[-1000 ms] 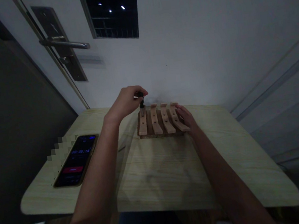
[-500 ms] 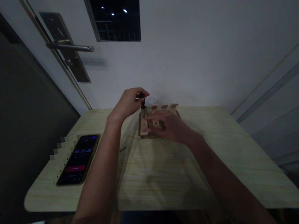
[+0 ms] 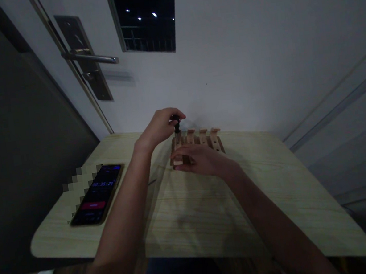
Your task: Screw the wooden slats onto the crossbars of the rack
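Note:
A small wooden rack (image 3: pixel 207 139) of several parallel slats lies on the pale wooden table (image 3: pixel 213 214) near the wall. My left hand (image 3: pixel 159 126) is closed in a pinch on a small black-handled tool (image 3: pixel 176 123) standing upright on the far end of the leftmost slat. My right hand (image 3: pixel 198 160) lies over the near left part of the rack, fingers curled round the front end of the leftmost slat and covering it.
A phone (image 3: pixel 96 194) with a lit timer screen lies on the table's left side. A white door with a metal lever handle (image 3: pixel 91 58) and a dark window (image 3: pixel 145 16) rises behind the table. The table's near edge is close to me.
My right hand has moved from the rack's right side across to its near left end and settled on the leftmost slat. The left hand stays pinched on the tool.

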`<state>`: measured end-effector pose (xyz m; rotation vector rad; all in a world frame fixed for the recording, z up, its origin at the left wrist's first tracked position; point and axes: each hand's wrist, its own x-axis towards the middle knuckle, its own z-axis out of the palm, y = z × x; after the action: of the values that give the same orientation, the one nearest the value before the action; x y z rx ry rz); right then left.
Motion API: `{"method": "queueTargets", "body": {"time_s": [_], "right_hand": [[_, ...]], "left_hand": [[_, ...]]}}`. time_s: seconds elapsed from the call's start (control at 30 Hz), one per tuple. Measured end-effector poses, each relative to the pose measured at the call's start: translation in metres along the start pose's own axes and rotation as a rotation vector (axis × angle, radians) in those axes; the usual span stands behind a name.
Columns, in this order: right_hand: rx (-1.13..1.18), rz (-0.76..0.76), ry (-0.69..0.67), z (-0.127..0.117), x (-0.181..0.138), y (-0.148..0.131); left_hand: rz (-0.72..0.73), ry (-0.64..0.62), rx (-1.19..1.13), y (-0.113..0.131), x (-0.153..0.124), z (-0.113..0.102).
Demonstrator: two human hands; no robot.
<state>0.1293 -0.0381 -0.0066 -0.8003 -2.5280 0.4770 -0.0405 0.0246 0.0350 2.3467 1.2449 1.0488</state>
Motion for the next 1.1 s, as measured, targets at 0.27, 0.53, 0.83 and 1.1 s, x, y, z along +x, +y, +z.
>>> {"method": "queueTargets", "body": {"time_s": [0.27,0.53,0.83,1.1], "right_hand": [[0.007,0.01,-0.004,-0.001,0.0,-0.004],[-0.005,0.082,-0.028,-0.007,0.0,-0.011],[0.048,0.083,0.016,-0.007,-0.001,-0.012],[0.26,0.282,0.463,-0.02,0.028,0.031]], "left_hand": [[-0.001,-0.002,0.005,0.002,0.0,-0.001],[-0.001,-0.002,-0.007,0.002,0.0,-0.001],[0.004,-0.005,-0.061,0.005,-0.002,-0.002],[0.03,0.01,-0.134,0.002,-0.004,-0.006]]}}
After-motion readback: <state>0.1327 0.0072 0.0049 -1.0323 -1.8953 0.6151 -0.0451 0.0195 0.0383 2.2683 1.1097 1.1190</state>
